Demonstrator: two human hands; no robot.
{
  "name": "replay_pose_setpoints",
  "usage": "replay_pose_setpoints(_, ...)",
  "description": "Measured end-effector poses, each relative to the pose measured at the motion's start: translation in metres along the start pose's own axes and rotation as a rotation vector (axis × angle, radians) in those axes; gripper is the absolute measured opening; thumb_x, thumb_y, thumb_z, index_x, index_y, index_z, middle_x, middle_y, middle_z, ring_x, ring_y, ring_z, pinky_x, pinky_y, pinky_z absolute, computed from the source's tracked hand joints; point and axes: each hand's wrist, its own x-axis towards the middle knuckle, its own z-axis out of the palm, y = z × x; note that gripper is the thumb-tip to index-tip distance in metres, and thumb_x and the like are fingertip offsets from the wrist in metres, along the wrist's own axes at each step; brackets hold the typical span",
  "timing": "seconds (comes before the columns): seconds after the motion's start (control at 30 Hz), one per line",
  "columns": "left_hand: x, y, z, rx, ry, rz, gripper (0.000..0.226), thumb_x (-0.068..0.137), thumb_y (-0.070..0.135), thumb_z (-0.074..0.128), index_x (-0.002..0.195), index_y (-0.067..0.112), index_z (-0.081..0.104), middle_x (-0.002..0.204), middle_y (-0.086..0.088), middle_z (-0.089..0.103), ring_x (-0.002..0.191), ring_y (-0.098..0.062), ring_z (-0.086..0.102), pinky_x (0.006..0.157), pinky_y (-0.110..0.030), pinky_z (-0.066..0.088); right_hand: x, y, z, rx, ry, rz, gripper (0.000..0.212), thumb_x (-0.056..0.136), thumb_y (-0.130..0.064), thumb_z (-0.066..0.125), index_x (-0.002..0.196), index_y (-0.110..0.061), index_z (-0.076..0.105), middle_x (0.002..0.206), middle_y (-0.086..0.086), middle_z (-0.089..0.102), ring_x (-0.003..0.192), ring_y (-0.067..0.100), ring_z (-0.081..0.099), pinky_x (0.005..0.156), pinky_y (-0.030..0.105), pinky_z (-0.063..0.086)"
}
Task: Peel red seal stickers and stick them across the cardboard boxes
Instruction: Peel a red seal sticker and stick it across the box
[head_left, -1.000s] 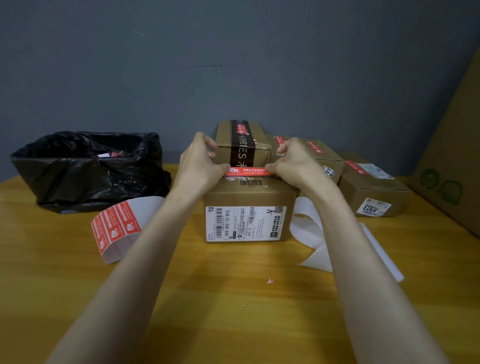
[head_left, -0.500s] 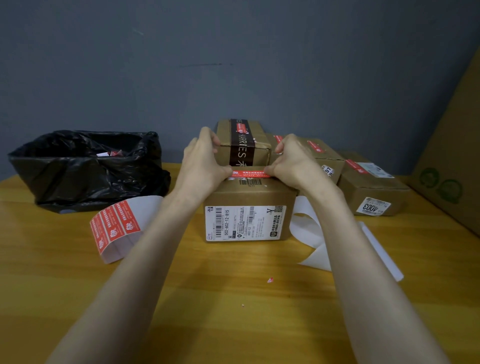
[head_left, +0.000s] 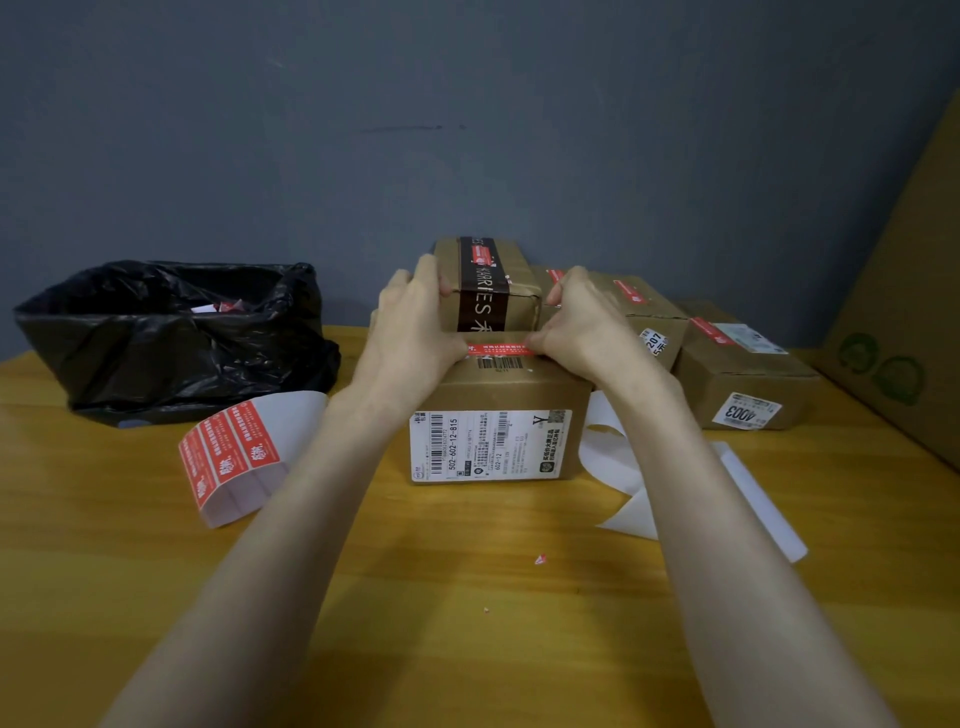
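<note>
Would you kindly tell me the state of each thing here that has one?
front box, closed
red seal sticker, flat across box top
left hand, holds sticker's left end
right hand, holds sticker's right end
sticker stack, partly unfolded
black bag, open
backing strip, bare

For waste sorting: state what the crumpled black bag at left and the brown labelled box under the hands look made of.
Crumpled black bag: thin plastic film, glossy, going by its shiny creases. Brown box with the white shipping label: matte cardboard, probably corrugated; the folded edges suggest it, but no cut edge shows.
</note>
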Motion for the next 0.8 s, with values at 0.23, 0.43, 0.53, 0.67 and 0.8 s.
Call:
replay_pose_setpoints(0.23, 0.001, -0.001, 0.004, 0.074, 0.015, 0.038, 0.037, 0.074, 0.008, 0.071, 0.093, 0.020, 0.041, 0.099, -0.001, 0.044, 0.092, -0.026, 0.052, 0.070, -0.029, 0.037, -0.009, -0.005, -0.003, -0.083, -0.010, -0.051, 0.026, 0.079, -0.013, 0.066, 0.095, -0.015, 0.045, 0.099, 0.005, 0.048, 0.091, 0.020, 0.043, 0.063, 0.027, 0.031)
replay_pose_setpoints(0.43, -0.002, -0.002, -0.002, 0.171, 0.014, 0.054, 0.033, 0.073, 0.018, 0.073, 0.091, 0.019, 0.046, 0.099, -0.002, 0.047, 0.096, -0.025, 0.052, 0.081, -0.037, 0.045, -0.009, -0.001, -0.006, -0.097, 0.001, -0.052, 0.028, 0.075, -0.022, 0.071, 0.088, -0.015, 0.047, 0.106, 0.007, 0.053, 0.088, 0.021, 0.048, 0.052, 0.024, 0.030)
replay_pose_setpoints(0.53, 0.002, -0.008, -0.006, 0.109, -0.025, -0.019, 0.030, 0.072, 0.025, 0.074, 0.090, 0.019, 0.052, 0.096, 0.001, 0.051, 0.097, -0.022, 0.053, 0.086, -0.041, 0.046, -0.007, 0.004, -0.008, -0.072, -0.002, -0.063, 0.029, 0.074, -0.026, 0.073, 0.085, -0.018, 0.047, 0.105, 0.005, 0.055, 0.089, 0.019, 0.048, 0.053, 0.023, 0.031)
replay_pose_setpoints(0.67, 0.004, -0.011, -0.004, -0.083, -0.094, -0.124, 0.024, 0.080, 0.031, 0.069, 0.092, 0.016, 0.055, 0.085, 0.004, 0.053, 0.088, -0.014, 0.053, 0.072, -0.026, 0.039, -0.011, -0.001, -0.007, -0.074, 0.001, -0.068, 0.038, 0.080, -0.041, 0.069, 0.095, -0.015, 0.046, 0.100, 0.000, 0.050, 0.091, 0.017, 0.046, 0.066, 0.028, 0.034)
replay_pose_setpoints(0.8, 0.001, -0.008, 0.000, -0.053, -0.110, -0.133, 0.038, 0.077, 0.042, 0.071, 0.096, 0.014, 0.054, 0.090, 0.002, 0.054, 0.092, -0.017, 0.053, 0.081, -0.034, 0.046, -0.012, -0.007, 0.003, -0.142, -0.019, -0.057, 0.062, 0.075, -0.050, 0.071, 0.113, -0.009, 0.044, 0.110, 0.005, 0.053, 0.106, 0.024, 0.051, 0.073, 0.032, 0.038)
